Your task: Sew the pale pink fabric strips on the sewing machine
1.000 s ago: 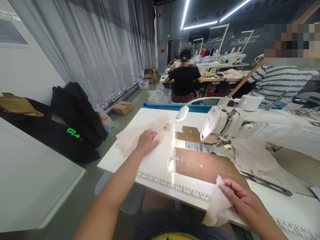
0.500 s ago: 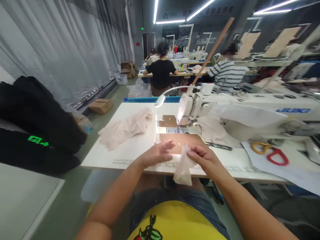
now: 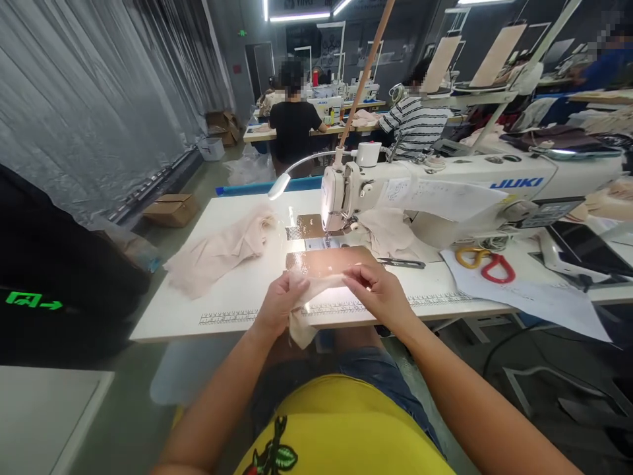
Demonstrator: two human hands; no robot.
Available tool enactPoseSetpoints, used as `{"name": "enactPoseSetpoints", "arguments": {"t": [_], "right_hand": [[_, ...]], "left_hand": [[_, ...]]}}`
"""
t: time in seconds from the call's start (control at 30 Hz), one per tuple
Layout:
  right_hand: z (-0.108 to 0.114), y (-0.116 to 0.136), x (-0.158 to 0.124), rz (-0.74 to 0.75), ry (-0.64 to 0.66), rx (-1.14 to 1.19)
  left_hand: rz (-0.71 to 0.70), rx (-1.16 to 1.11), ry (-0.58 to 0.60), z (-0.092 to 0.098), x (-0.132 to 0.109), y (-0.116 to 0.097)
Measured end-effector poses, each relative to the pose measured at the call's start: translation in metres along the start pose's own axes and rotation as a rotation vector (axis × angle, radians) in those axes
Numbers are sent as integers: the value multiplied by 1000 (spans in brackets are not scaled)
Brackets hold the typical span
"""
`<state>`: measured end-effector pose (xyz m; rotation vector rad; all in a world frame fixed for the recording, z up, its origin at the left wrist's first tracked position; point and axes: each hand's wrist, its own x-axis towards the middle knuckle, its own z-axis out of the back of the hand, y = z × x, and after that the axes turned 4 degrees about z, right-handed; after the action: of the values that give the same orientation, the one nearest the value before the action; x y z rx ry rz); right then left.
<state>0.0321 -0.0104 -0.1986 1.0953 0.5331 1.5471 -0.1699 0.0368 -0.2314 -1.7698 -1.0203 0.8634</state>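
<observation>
A small strip of pale beige fabric [image 3: 321,285] stretches between both hands at the table's front edge. My left hand [image 3: 281,303] is closed on its left end, and a loose tail hangs below that hand over the edge. Its right end is pinched between the thumb and fingers of my right hand [image 3: 373,290]. Just beyond stands a white sewing machine [image 3: 336,198], its needle area lit by a small lamp [image 3: 279,186]. A brown plate [image 3: 336,259] lies on the bed in front of the needle.
Crumpled beige fabric [image 3: 222,251] lies at left on the white table [image 3: 163,316]; more fabric [image 3: 388,234] sits right of the needle. Black thread snips [image 3: 403,262] and red-and-yellow-handled scissors [image 3: 497,269] lie at right, the scissors on paper [image 3: 534,303]. Co-workers sit farther back.
My left hand has come from open and apart to holding the fabric's left end. The strip, which hung from my right hand, is now stretched sideways. The view has shifted right.
</observation>
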Motion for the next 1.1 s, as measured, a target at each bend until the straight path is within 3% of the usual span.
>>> {"name": "enactPoseSetpoints", "arguments": {"t": [0.13,0.23,0.37,0.47,0.53,0.63,0.8,1.0,1.1], "right_hand": [[3,-6,5,43,15,-77],[6,-8,7,35,103,38],[9,-8,7,-208,284,422],[11,-12,11,-323,307,537],[13,-18,16,-370,290,496],[15,-33,26,-391,243,247],[21,-56,35,-378,168,-24],[27,-62,39,-320,178,-89],[27,-62,44,-214,106,-192]], "left_hand": [[-100,52,-66,3,2,-5],[-131,113,-89,6,4,-12],[-121,209,-74,9,9,-32],[-68,387,0,12,24,-51],[-54,576,29,15,41,-61],[-102,787,7,21,76,-62],[-66,787,64,30,117,-41],[-42,754,86,37,117,-44],[-196,786,6,31,101,-61]]}}
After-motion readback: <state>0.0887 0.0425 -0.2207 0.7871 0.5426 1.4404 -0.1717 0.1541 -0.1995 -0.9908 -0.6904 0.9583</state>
